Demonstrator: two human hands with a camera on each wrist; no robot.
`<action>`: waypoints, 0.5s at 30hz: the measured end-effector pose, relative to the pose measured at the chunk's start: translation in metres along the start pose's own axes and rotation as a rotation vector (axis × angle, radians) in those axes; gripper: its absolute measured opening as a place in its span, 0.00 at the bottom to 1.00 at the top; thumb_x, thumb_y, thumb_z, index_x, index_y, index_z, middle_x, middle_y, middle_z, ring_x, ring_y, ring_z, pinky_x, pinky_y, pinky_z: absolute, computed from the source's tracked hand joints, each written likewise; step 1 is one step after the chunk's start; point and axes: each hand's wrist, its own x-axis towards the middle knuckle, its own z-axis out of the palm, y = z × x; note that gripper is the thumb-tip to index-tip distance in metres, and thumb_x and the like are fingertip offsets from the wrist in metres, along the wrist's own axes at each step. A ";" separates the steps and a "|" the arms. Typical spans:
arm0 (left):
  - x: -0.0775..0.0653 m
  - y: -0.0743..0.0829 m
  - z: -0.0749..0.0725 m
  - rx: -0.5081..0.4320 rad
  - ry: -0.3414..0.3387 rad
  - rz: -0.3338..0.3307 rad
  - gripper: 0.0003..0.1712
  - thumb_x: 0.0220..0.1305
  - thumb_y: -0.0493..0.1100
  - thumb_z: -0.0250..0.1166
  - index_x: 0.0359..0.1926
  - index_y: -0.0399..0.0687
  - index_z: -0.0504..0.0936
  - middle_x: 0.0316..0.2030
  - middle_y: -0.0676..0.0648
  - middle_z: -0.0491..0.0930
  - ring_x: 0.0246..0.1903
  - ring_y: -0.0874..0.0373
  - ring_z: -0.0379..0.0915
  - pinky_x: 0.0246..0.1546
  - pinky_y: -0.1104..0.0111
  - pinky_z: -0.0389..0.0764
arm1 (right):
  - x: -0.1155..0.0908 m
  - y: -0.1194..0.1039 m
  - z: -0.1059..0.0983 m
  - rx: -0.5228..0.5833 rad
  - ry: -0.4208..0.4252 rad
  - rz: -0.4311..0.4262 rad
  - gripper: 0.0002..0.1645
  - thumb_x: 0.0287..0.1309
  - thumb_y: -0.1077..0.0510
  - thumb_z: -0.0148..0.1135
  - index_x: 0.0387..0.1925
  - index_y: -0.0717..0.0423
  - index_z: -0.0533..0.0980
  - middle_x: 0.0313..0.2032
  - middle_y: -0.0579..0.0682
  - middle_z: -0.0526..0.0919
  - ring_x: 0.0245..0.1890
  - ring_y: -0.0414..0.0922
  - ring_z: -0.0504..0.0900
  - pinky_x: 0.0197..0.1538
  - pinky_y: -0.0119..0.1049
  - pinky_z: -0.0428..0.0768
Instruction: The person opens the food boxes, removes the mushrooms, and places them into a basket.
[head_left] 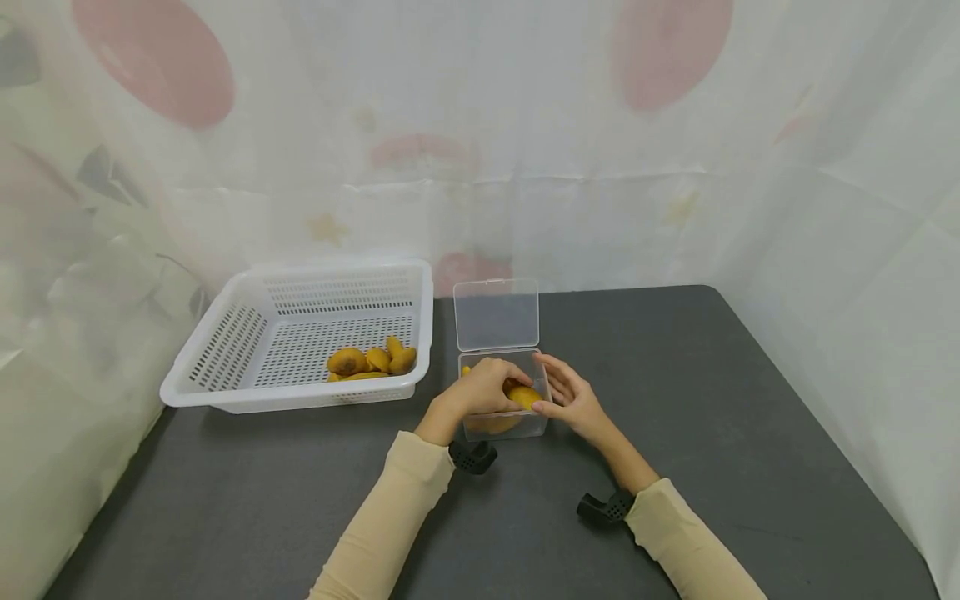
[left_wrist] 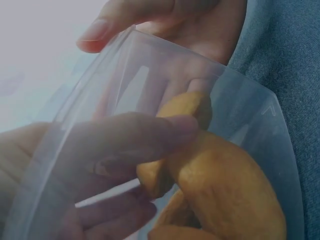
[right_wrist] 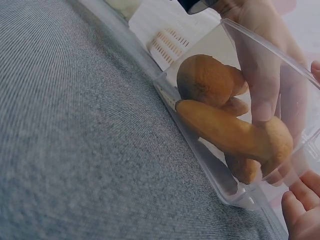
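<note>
My left hand point(head_left: 487, 387) reaches into a clear plastic box point(head_left: 506, 428) and pinches a yellow-brown, mushroom-shaped piece point(head_left: 527, 397) between thumb and fingers. Seen from the right wrist, the piece point(right_wrist: 220, 127) has a long stem and a rounded end, with the left thumb resting on it. More such pieces point(right_wrist: 204, 80) lie beneath and beside it in the box. My right hand point(head_left: 573, 400) holds the box's right side, its thumb at the near corner and its fingers along the wall. Attached at the back, the clear lid point(head_left: 497, 315) stands raised.
Left of the box sits a white perforated basket point(head_left: 225, 385) with several yellow-brown pieces point(head_left: 347, 361) in its near right corner. All stand on a dark grey table point(head_left: 712, 442). A printed white curtain point(head_left: 525, 125) hangs behind and at both sides.
</note>
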 end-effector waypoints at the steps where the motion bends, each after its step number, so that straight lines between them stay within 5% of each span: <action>1: -0.001 0.000 0.000 0.001 0.009 0.005 0.20 0.55 0.37 0.72 0.50 0.38 0.84 0.46 0.43 0.86 0.40 0.55 0.82 0.42 0.75 0.83 | 0.000 0.000 0.000 -0.002 -0.001 -0.005 0.45 0.57 0.61 0.67 0.69 0.71 0.54 0.70 0.77 0.52 0.69 0.30 0.65 0.67 0.23 0.69; 15: -0.010 0.009 -0.002 -0.020 0.105 0.026 0.21 0.55 0.37 0.71 0.51 0.40 0.83 0.49 0.43 0.84 0.45 0.53 0.81 0.46 0.67 0.84 | 0.000 0.002 -0.001 0.016 -0.005 0.011 0.48 0.56 0.58 0.68 0.69 0.72 0.52 0.70 0.76 0.50 0.68 0.28 0.63 0.66 0.18 0.66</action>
